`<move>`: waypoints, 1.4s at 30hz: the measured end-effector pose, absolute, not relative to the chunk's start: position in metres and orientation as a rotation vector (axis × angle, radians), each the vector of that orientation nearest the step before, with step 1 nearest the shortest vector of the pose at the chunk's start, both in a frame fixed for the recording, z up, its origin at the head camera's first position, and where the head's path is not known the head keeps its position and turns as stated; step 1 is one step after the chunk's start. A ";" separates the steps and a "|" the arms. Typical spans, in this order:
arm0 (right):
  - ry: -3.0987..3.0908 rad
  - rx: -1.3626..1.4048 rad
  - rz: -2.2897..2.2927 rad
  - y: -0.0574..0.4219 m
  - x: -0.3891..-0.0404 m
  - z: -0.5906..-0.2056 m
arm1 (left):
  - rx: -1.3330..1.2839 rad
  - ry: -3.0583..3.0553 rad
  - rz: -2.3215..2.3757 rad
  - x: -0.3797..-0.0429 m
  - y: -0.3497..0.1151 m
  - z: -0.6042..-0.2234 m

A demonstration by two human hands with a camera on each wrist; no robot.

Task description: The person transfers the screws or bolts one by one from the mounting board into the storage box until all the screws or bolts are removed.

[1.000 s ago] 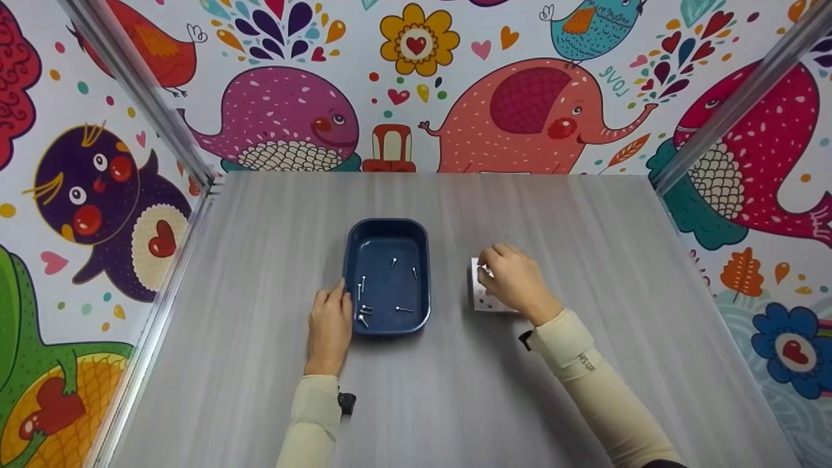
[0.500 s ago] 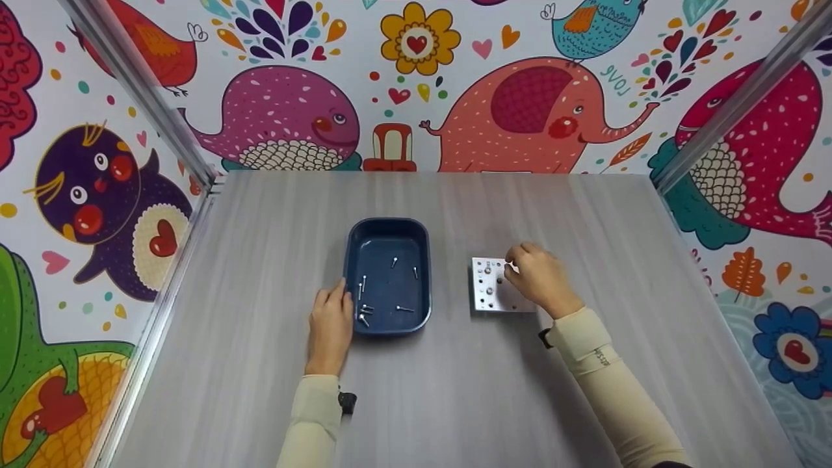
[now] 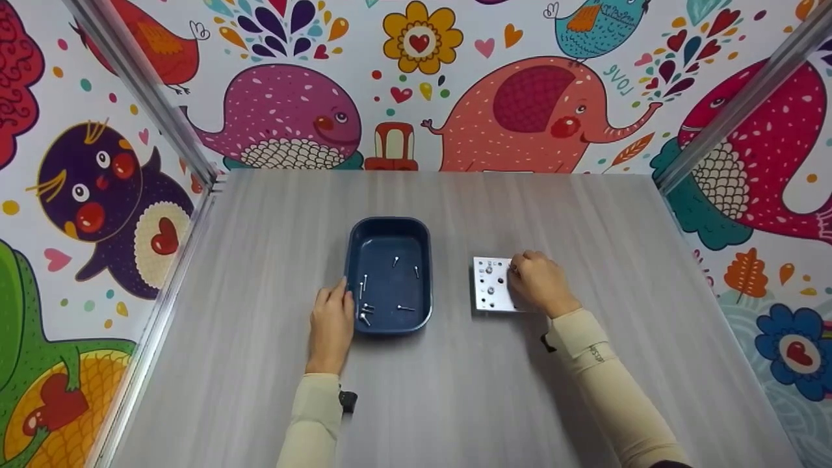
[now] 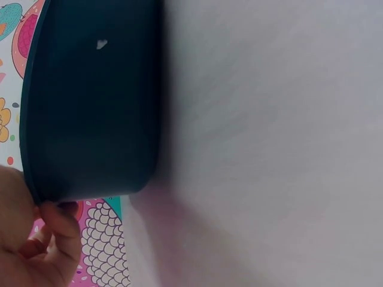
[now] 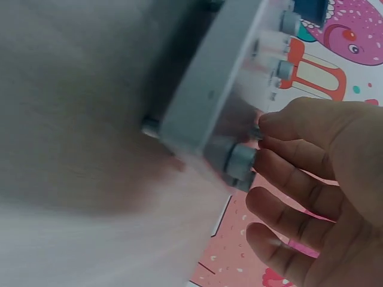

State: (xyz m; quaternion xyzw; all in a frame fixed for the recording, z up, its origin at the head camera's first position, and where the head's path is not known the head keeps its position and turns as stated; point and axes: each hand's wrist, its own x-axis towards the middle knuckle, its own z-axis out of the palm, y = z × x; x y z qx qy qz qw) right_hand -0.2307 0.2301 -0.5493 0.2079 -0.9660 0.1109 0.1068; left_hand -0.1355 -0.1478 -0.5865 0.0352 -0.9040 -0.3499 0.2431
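My left hand grips the left rim of a dark blue tray, with finger and thumb at the edge in the left wrist view. Several small silver screws lie scattered inside the tray. To the right sits a silver metal plate dotted with holes, and a few screw heads stand in it. Over the plate's right part, my right hand pinches a small screw between thumb and index finger, mostly hidden by the fingertips. A thicker bolt head shows beside those fingers.
Short feet hold the plate slightly above the grey table. Metal rails and a cartoon-printed wall border the table. A gap of table separates tray and plate.
My right hand has moved from the plate's left part to its right part and lowered onto it, uncovering the left holes and screw heads. The left hand stays at the tray.
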 end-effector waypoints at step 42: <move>-2.591 0.830 0.315 0.189 -0.222 -0.505 | 0.160 -2.537 -0.997 -0.135 -0.147 -0.584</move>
